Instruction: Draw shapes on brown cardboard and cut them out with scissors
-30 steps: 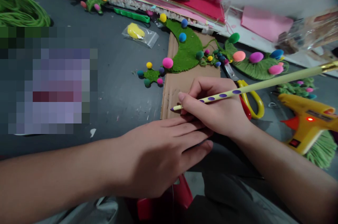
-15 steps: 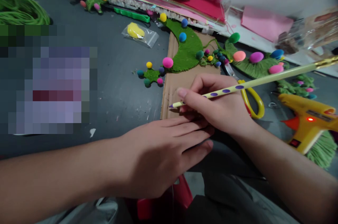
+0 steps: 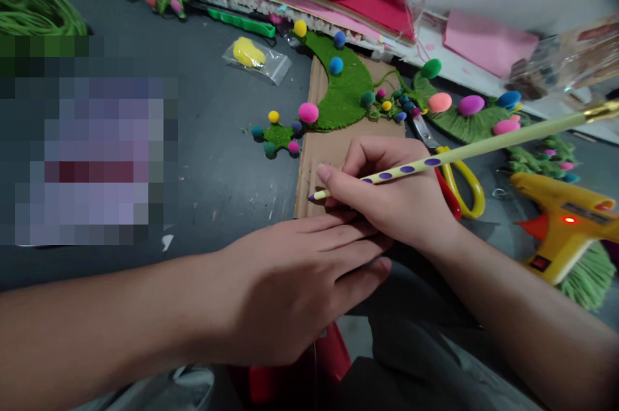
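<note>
My right hand [image 3: 391, 191] grips a pale yellow pencil with purple dots [image 3: 474, 148]; its tip is at the left edge of a brown cardboard piece [image 3: 322, 153]. My left hand [image 3: 300, 282] lies flat, fingers stretched over the cardboard's near edge, beneath my right hand. On the cardboard's far part rests a green yarn crescent [image 3: 345, 88] with coloured pompoms. A small green star [image 3: 278, 136] with pompoms sits just left of the cardboard. Scissors with red and yellow handles [image 3: 464, 185] lie right of my right hand, partly hidden by it.
At the right is a yellow glue gun [image 3: 561, 217] with a lit red light. A small bag with a yellow piece [image 3: 256, 57] and a green cutter [image 3: 242, 22] lie farther back. Green yarn [image 3: 39, 4] is at the far left. More pompom pieces [image 3: 459, 111] lie behind the scissors.
My right hand has shifted slightly left, and the pencil tip has moved a little left and down along the cardboard. My left hand stays in place.
</note>
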Motion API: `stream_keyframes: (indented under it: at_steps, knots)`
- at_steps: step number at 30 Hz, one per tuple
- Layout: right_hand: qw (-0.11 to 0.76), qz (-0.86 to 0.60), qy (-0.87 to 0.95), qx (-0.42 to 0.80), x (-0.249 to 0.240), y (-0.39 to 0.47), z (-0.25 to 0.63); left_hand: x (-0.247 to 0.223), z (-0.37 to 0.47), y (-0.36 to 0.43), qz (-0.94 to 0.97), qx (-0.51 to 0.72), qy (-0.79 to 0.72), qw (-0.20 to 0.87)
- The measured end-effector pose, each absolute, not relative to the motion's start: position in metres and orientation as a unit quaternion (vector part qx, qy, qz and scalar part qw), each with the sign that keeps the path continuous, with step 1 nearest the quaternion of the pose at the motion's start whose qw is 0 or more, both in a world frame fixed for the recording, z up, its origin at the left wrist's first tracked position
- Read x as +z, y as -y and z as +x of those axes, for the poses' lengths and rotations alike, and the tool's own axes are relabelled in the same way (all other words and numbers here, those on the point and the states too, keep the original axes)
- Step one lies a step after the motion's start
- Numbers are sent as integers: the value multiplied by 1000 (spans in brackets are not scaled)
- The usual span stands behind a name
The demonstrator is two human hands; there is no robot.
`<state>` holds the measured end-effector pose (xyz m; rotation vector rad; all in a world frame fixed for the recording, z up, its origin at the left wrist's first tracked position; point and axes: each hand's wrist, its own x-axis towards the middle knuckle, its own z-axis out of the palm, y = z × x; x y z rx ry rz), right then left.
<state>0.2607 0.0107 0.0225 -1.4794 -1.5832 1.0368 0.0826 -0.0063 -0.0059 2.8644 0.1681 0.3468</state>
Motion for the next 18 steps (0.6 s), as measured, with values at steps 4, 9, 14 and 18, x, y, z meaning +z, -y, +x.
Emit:
stream_keyframes:
  at_steps: [4, 9, 14, 18]
  knots:
    - [354, -582, 618, 392, 21, -11, 261, -5, 84, 6, 982, 130, -60, 124]
    - [344, -587, 620, 392, 22, -11, 261, -5, 83, 6, 980, 131, -60, 138]
    - [344, -584, 618, 398, 22, -12, 262, -4, 82, 6, 979, 133, -61, 142]
    - [354, -585, 616, 392, 21, -12, 261, -4, 82, 5, 980, 130, -58, 141]
